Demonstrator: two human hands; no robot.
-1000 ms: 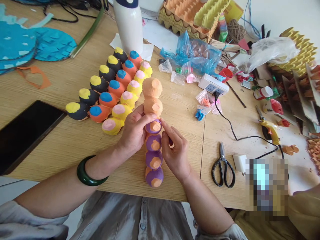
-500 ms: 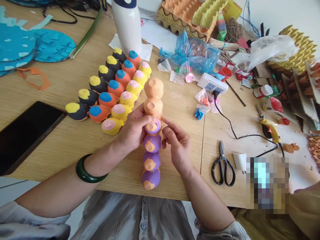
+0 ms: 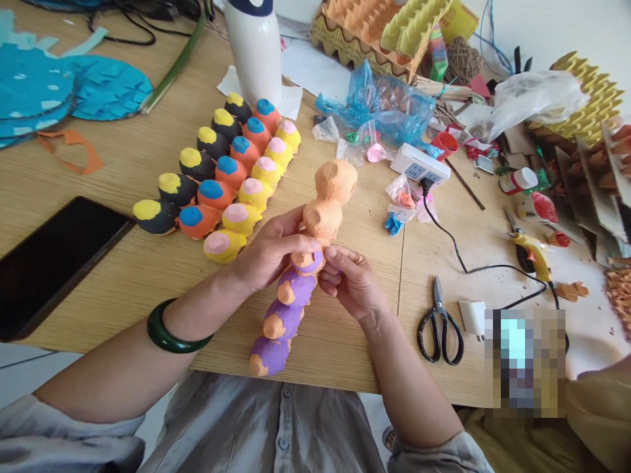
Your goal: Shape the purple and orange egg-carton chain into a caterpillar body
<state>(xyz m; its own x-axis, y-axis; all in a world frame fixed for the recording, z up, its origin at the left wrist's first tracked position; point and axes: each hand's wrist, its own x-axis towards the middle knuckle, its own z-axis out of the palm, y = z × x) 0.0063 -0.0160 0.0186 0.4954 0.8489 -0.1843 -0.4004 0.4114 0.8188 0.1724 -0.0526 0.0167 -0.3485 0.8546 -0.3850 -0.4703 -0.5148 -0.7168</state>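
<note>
An egg-carton strip (image 3: 323,220) of rounded orange cups slants above the table edge. Its two far cups are plain orange; the nearer ones are coated in purple clay (image 3: 298,290), with orange tips left showing. My left hand (image 3: 269,253) grips the strip from the left around its middle, thumb across the top. On the other side, my right hand (image 3: 352,279) has thumb and forefinger pinched against the strip's edge, below the second orange cup. What those fingertips hold is hidden. Three finished-looking strips in black (image 3: 185,190), orange (image 3: 215,194) and yellow (image 3: 254,192) lie to the left.
A phone (image 3: 59,263) lies at the left and a white bottle (image 3: 254,56) stands behind the strips. Scissors (image 3: 438,328), a power strip (image 3: 419,164) with a cable, and small bags of clay (image 3: 394,223) are on the right. Egg trays (image 3: 345,46) are stacked at the back.
The strip has tilted, its far end swinging right and its near end left. My right forefinger, stretched out before, is now bent into a pinch with the thumb at the strip's edge.
</note>
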